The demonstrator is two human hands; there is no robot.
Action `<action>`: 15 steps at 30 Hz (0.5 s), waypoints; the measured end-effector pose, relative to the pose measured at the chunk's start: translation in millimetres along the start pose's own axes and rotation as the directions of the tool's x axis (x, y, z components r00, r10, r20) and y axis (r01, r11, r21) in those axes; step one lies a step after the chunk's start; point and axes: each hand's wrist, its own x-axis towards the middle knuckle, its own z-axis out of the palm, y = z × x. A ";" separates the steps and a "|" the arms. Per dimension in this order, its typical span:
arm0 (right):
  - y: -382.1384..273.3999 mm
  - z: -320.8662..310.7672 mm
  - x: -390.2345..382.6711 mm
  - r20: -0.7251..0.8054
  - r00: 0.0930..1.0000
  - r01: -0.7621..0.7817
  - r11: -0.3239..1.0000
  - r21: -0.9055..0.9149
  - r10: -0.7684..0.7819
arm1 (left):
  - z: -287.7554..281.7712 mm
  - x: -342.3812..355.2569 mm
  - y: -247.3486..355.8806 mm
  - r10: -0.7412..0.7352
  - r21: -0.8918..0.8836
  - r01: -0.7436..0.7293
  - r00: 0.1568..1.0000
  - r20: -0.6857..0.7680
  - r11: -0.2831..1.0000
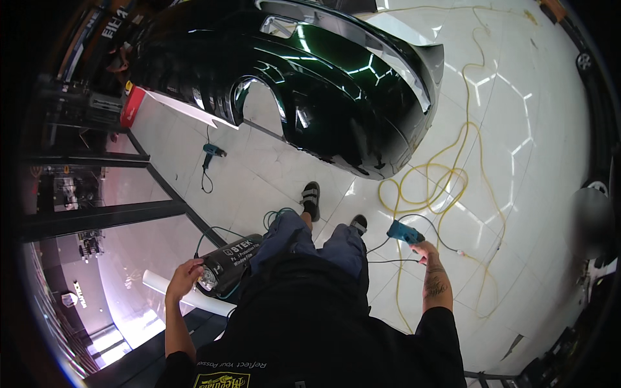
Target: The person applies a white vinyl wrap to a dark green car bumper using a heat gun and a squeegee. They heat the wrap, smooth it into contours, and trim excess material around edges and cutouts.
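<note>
My left hand (pixel 185 277) hangs beside the metal-looking top of a black tank (pixel 231 260) with white print and a thin green hose (pixel 223 228). Its fingers are loosely bent and apart, with nothing visible in them; whether they touch the tank I cannot tell. To the right, my right hand (pixel 425 250) is closed on a teal and black corded heat gun (pixel 403 231), held out over the floor. In front of me stands a large glossy dark green car body panel (pixel 323 97) with a round wheel-arch cutout.
Another teal heat gun (pixel 212 151) lies on the pale tiled floor (pixel 275 158) at the left. Loops of yellow hose (pixel 467 174) spread across the right side. A white tube (pixel 155 282) lies near the tank. Dark-framed glass (pixel 103 216) lines the left.
</note>
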 end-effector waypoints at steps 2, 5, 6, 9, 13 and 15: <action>-8.3 -7.3 2.4 0.001 0.997 0.081 0.986 -0.148 -0.082 | 5.6 -16.3 4.2 -0.028 0.033 0.028 0.999 0.015 0.999; 5.5 2.0 28.8 -0.150 0.954 0.197 0.919 -0.340 -0.260 | 2.6 -26.4 1.9 -0.116 0.157 0.105 0.991 0.066 0.982; 17.4 11.4 41.0 -0.203 0.920 0.222 0.875 -0.430 -0.334 | 2.4 -25.6 -4.2 -0.097 0.145 0.088 0.994 0.058 0.986; 25.1 15.2 32.6 -0.221 0.928 0.177 0.878 -0.444 -0.299 | 17.3 -39.0 -8.8 -0.104 0.111 0.100 0.994 0.025 0.989; 73.5 43.2 44.0 -0.223 0.924 0.174 0.862 -0.476 -0.310 | 28.9 -39.3 -17.8 -0.054 0.071 0.051 0.997 0.052 0.996; 86.7 55.7 45.5 -0.210 0.929 0.182 0.872 -0.453 -0.303 | 41.4 -35.0 -0.3 -0.053 0.063 0.048 0.995 0.079 0.997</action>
